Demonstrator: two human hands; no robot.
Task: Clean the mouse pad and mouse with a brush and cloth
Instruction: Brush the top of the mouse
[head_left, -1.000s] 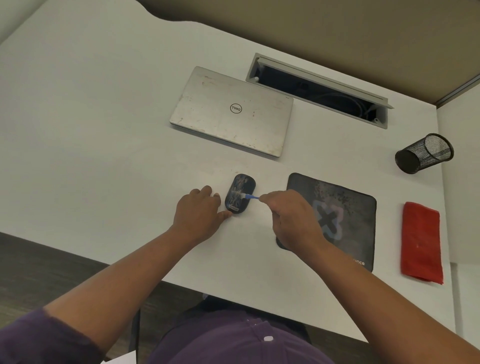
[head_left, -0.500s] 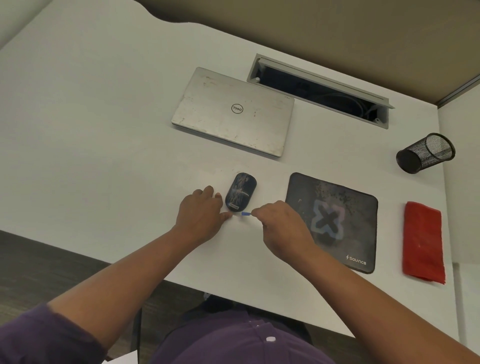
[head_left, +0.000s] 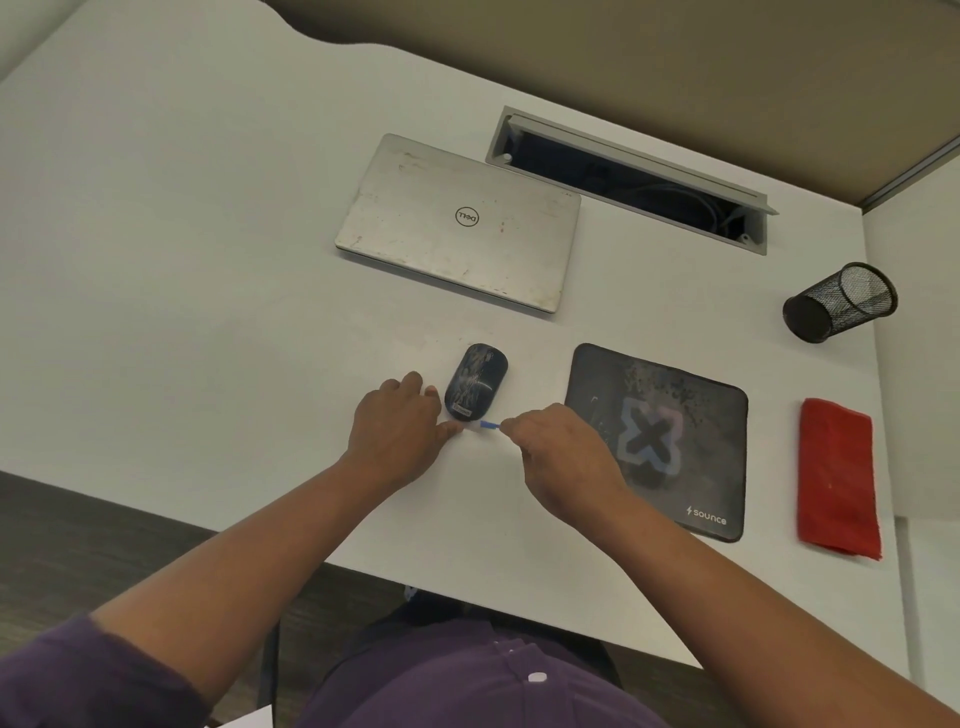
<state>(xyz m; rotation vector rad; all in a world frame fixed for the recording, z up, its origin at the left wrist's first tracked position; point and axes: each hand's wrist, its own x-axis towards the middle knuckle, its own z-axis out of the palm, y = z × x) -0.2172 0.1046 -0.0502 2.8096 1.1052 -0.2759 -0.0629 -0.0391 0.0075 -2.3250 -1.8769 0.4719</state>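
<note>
Here, brush (head_left: 489, 425) tip below mouse (head_left: 476, 381).

1. Our left hand (head_left: 397, 431) lies palm down, fingers relaxed and spread forward, thumb pointing right.
2. Our right hand (head_left: 558, 457) is curled, fingertips pinched together, knuckles up.
3. Both forearms reach forward, converging.

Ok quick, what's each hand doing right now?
Left hand: open, fingers resting against the mouse.
Right hand: pinching the blue brush.

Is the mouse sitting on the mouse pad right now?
No, the mouse sits on the bare desk, apart from and to the left of the mouse pad.
</note>
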